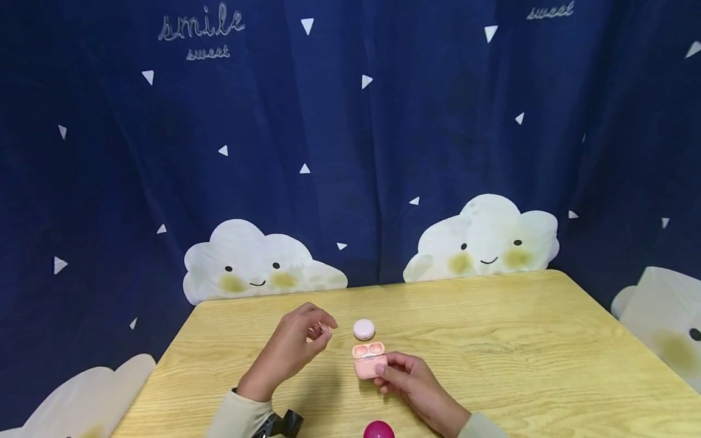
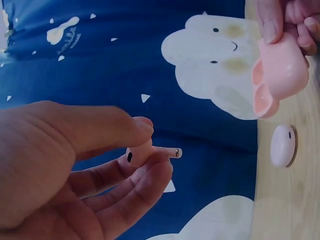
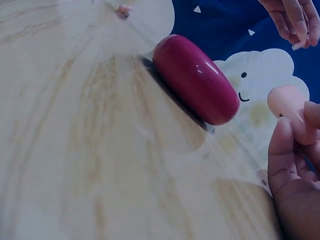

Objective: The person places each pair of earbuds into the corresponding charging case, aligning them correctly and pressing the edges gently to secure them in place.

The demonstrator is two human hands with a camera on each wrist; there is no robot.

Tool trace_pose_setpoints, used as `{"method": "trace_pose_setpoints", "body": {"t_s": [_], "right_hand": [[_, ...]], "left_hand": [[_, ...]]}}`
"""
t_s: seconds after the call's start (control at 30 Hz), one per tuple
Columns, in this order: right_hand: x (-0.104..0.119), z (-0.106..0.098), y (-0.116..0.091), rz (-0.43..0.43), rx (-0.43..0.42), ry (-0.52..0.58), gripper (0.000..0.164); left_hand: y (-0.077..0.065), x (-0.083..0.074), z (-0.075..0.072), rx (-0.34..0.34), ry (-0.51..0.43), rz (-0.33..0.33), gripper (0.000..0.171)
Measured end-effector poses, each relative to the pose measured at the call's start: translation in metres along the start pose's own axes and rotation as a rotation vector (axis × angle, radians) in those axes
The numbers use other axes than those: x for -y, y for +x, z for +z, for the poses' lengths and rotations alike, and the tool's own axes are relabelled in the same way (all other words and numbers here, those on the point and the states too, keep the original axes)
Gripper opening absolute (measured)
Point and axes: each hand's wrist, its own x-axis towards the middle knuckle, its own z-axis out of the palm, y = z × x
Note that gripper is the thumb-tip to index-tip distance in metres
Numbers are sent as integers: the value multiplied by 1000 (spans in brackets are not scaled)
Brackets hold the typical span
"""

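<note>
My left hand (image 1: 298,340) is raised over the table's left part. Between thumb and fingers it pinches a pink wireless earbud (image 2: 140,153), whose stem points away from the palm. My right hand (image 1: 413,383) grips a pink earbud charging case (image 1: 370,367) by its side, thumb on the front. The case's lid (image 1: 368,350) stands raised, showing two hollows inside it; the slots in the body are too small to make out. Just beyond the case, a pale pink rounded case (image 1: 364,329) lies on the tabletop, apart from both hands.
A glossy magenta rounded object (image 3: 196,79) lies near the front edge of the wooden table (image 1: 493,340), left of my right wrist. A small pinkish item (image 3: 123,12), too blurred to identify, shows in the right wrist view. Behind the table hangs a blue curtain (image 1: 339,121) with clouds.
</note>
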Motion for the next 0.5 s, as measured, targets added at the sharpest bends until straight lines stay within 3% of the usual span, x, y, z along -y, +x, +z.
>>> {"method": "trace_pose_setpoints", "body": {"t_s": [0.17,0.5], "right_hand": [[0,-2,1,-5,4,-1,36],[1,-1,1,-8,18,-2,36]], "left_hand": [[3,3,12,10,-4,25,17],[1,9,31,13,-109,27,19]]}}
